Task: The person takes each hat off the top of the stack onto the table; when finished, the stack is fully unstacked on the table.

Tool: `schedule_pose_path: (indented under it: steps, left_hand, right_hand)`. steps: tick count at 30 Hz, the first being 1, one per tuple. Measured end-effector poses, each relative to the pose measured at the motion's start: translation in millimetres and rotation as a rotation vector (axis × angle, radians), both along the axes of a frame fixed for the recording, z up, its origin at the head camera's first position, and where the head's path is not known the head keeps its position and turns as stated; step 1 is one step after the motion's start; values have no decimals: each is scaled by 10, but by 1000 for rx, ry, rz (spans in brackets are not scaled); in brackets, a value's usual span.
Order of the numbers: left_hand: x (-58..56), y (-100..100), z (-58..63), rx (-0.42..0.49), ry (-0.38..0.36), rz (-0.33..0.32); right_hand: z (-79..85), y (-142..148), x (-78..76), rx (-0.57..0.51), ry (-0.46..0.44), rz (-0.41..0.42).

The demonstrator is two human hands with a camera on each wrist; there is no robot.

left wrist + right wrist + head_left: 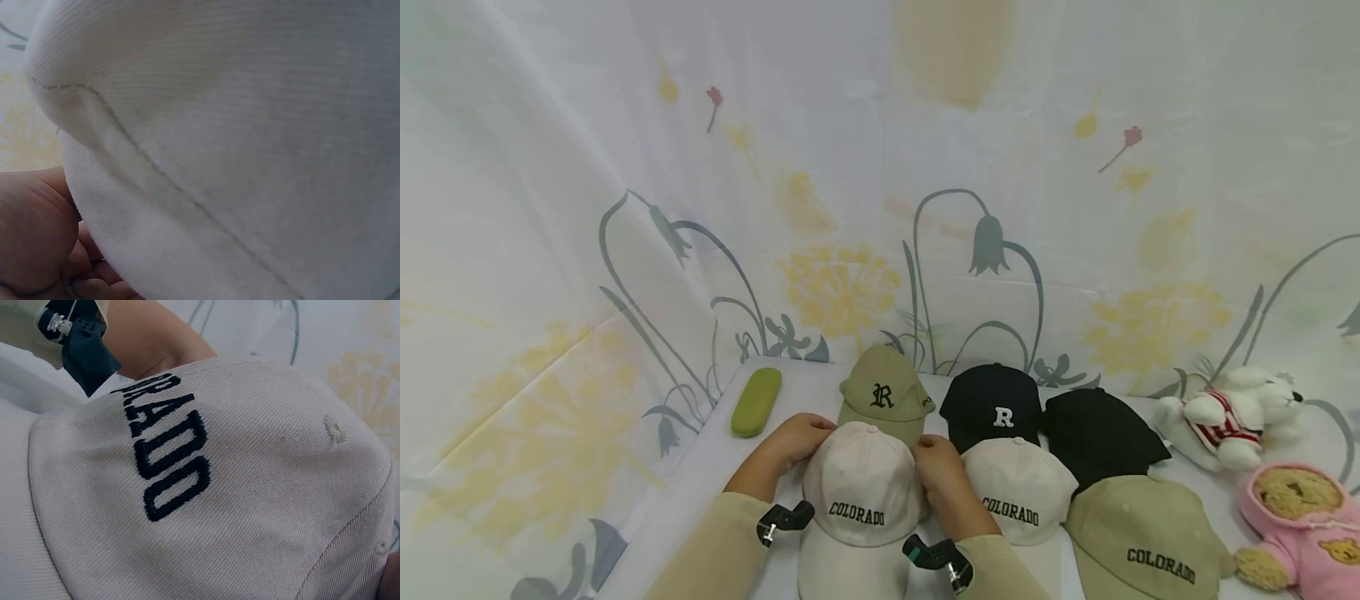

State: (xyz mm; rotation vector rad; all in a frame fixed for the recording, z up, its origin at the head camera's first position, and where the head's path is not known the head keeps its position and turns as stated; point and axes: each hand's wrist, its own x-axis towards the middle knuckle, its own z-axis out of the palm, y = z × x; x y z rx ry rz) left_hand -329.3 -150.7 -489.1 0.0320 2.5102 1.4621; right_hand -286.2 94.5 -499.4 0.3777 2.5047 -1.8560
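Note:
A cream baseball cap [867, 475] with dark COLORADO lettering stands between my two hands, brim toward me. My left hand [802, 437] holds its left side toward the back; in the left wrist view, curled fingers [94, 272] show behind the cap's cloth [237, 137], their tips hidden. On the other side, my right hand [936, 463] grips the cap's right rear edge. The right wrist view is mostly filled by the cap's front panel [262, 469], with only a sliver of hand at the lower right. Directly behind stands a khaki cap [883, 396] with a dark R.
To the right are a navy cap [992, 400], a black cap [1101, 433], a second cream cap [1018, 483] and a khaki COLORADO cap [1146, 533]. A white plush toy [1240, 412] and a pink-hooded bear [1311, 533] lie beyond. A green case [756, 402] rests far left.

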Motion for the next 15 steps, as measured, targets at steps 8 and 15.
schedule_pose_path:
  steps: [8,15]
  left_hand:
    - [40,39,50,-57,18,-16]
    - [36,-37,5,-58,15,-22]
  right_hand:
    - [17,10,-10,-48,-15,-16]
    - [13,-13,-25,-146,-28,-63]
